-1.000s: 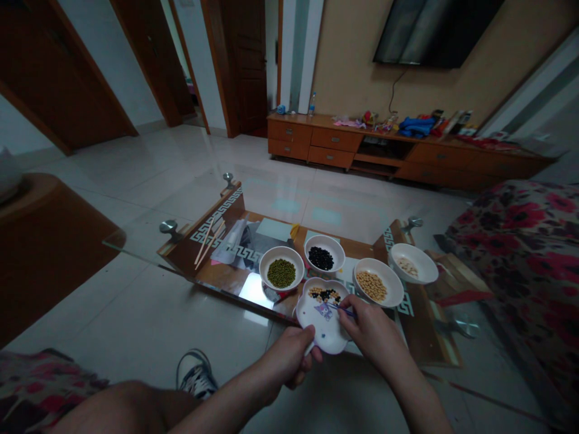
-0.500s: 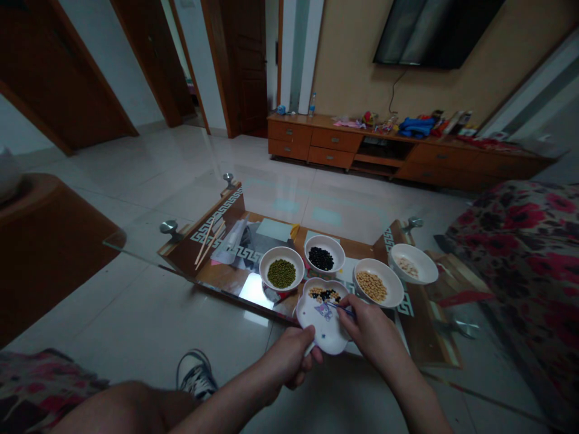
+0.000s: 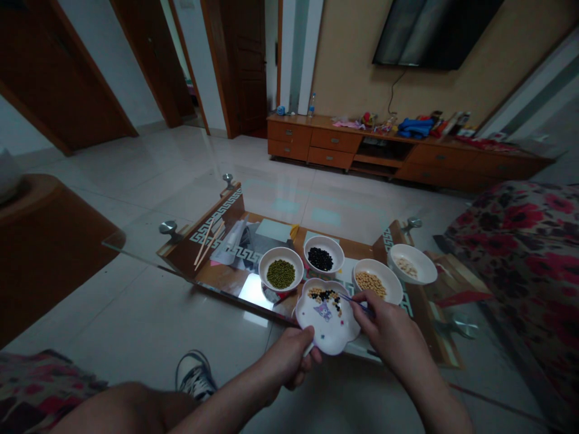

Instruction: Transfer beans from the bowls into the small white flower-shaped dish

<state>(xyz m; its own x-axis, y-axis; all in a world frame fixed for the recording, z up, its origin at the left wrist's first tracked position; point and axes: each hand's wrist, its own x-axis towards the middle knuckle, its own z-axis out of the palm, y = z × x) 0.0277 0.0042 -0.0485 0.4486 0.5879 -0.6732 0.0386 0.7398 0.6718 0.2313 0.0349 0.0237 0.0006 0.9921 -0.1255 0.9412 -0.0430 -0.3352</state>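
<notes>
My left hand (image 3: 301,355) is closed on the near-left edge of a white scalloped plate (image 3: 332,337) with a purple cartoon figure. Yellow and black beans (image 3: 326,295) lie mixed toward the plate's far side. Slim dark tweezers (image 3: 356,301) are pinched in my right hand (image 3: 384,322), their tips over the right part of the beans. Beyond the plate stand white bowls of green beans (image 3: 281,274), black beans (image 3: 320,259) and yellow soybeans (image 3: 371,283). A fourth bowl (image 3: 423,271), farther right, holds a few pale pieces.
The bowls stand on a glass-topped table (image 3: 149,256) with a wooden shelf beneath. Wooden chopsticks (image 3: 208,246) and papers (image 3: 235,241) appear at its left. A flowered sofa cover (image 3: 534,241) is at the right, a TV cabinet (image 3: 335,144) across the room, and a shoe (image 3: 196,374) below.
My right hand has moved right with the tweezers, away from the plate's middle. Some beans are now spread down the plate's right side. My left hand stays in place.
</notes>
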